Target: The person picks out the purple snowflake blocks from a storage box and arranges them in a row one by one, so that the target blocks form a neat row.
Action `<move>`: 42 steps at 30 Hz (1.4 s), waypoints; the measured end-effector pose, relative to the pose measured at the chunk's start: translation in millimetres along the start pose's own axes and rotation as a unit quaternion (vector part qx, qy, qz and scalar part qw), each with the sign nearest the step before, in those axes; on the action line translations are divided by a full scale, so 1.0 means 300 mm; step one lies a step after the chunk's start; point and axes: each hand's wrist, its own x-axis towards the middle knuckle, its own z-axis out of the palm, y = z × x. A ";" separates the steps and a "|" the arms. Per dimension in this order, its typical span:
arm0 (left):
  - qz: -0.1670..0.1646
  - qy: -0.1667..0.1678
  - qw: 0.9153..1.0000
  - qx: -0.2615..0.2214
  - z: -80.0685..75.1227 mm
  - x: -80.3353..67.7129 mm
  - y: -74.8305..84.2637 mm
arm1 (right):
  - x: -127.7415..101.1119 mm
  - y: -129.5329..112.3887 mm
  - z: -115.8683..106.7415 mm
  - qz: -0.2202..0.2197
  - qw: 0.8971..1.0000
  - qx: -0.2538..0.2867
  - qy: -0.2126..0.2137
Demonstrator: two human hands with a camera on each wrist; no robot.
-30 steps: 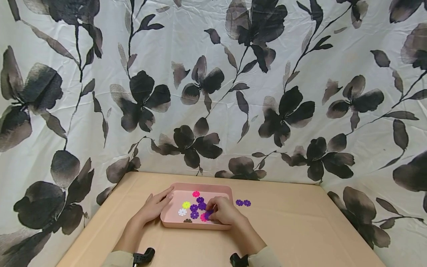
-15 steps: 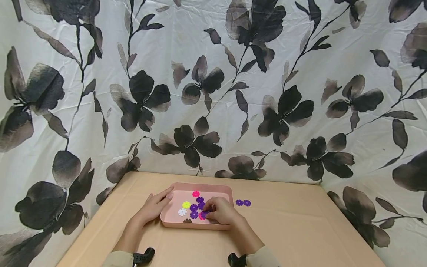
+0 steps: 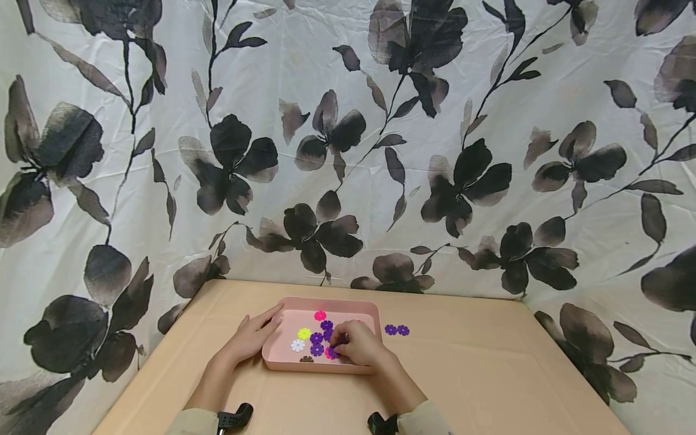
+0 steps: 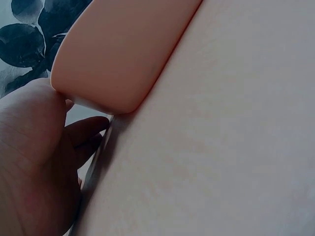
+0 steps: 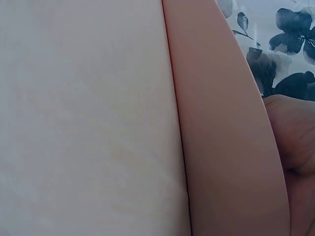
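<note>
Head view: right hand [image 3: 356,345] pinching purple disc [image 3: 333,353] inside pink tray [image 3: 283,362], left hand [image 3: 251,338] steadying rim with relaxed fingers; likely slip from shallow pinch.

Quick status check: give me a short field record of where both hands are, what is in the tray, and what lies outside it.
left hand: rests on the left rim of the pink tray, fingers straight
right hand: inside the tray, fingers curled over the purple discs; grip itself hidden
tray contents: yellow disc, white disc, pink disc, several purple ones
outside tray: two purple discs on the table, right of the tray
</note>
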 end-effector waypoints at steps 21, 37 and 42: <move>-0.001 0.003 1.000 0.003 -0.001 -0.002 0.001 | -0.019 -0.006 -0.010 0.011 1.000 0.006 -0.001; 0.002 -0.015 1.000 -0.003 -0.030 -0.021 -0.009 | -0.051 -0.010 -0.077 0.012 0.990 0.122 0.066; 0.006 -0.022 1.000 -0.004 -0.046 -0.029 -0.007 | -0.079 -0.032 -0.108 0.027 0.986 0.133 0.096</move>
